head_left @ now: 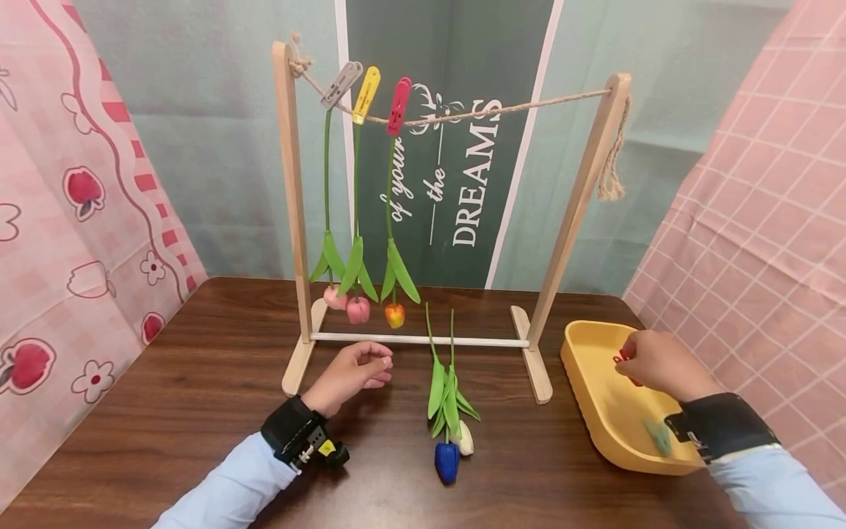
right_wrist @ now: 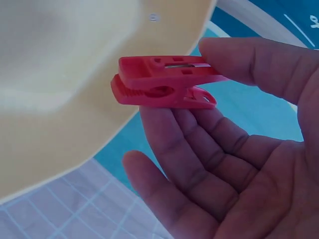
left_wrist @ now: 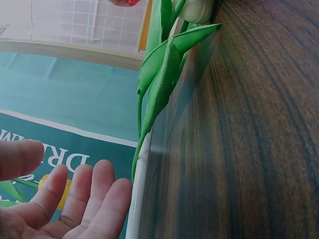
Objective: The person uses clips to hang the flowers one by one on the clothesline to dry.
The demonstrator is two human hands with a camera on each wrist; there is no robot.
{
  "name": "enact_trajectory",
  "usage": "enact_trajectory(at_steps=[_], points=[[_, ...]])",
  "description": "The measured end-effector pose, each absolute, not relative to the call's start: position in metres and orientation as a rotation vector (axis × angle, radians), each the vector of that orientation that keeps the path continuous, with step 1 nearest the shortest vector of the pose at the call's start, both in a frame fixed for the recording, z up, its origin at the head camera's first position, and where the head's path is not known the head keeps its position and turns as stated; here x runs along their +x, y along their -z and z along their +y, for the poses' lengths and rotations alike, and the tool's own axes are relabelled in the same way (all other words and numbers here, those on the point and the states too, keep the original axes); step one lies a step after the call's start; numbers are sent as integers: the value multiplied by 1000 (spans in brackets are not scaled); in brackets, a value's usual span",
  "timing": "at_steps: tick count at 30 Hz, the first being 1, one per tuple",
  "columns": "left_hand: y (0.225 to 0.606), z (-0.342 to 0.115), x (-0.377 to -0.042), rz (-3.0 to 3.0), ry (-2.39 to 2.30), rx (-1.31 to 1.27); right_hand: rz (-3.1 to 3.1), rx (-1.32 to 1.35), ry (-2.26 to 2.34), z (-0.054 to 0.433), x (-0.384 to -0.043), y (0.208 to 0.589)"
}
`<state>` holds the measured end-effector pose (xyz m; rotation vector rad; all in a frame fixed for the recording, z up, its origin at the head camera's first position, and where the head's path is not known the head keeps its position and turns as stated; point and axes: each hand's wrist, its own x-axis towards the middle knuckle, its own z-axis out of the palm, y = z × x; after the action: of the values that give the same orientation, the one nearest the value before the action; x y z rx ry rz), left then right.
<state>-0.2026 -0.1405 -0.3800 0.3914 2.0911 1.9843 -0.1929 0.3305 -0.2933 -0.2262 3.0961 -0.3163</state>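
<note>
Pinching a clothespin (right_wrist: 142,73), the right hand (head_left: 664,364) hovers over a tray (head_left: 586,415) near the tabletop's (head_left: 198,411) right edge. The left hand (head_left: 352,375) hangs relaxed.

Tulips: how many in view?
5: a pale pink tulip, a darker pink tulip and an orange-yellow tulip hang from the beige rope; a blue tulip and a white tulip lie on the brown wooden table.

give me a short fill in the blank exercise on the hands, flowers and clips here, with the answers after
The right hand pinches a red clothespin, while the ____ hand holds nothing.
Exactly ____ tulips hang from the rope.
The middle clothespin on the rope is ____.
On the table, a white tulip lies beside a ____ one.

Missing words: left; three; yellow; blue
</note>
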Motion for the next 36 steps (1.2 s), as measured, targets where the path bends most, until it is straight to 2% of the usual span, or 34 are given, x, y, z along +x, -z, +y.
enact_trajectory(at_steps=[18,36], points=[[379,-141,-203,2088,-1983,386,3231,-220,461,296,-183,267],[377,-140,-202,2097,-2000,354,3315,-252,614,259,-184,265]])
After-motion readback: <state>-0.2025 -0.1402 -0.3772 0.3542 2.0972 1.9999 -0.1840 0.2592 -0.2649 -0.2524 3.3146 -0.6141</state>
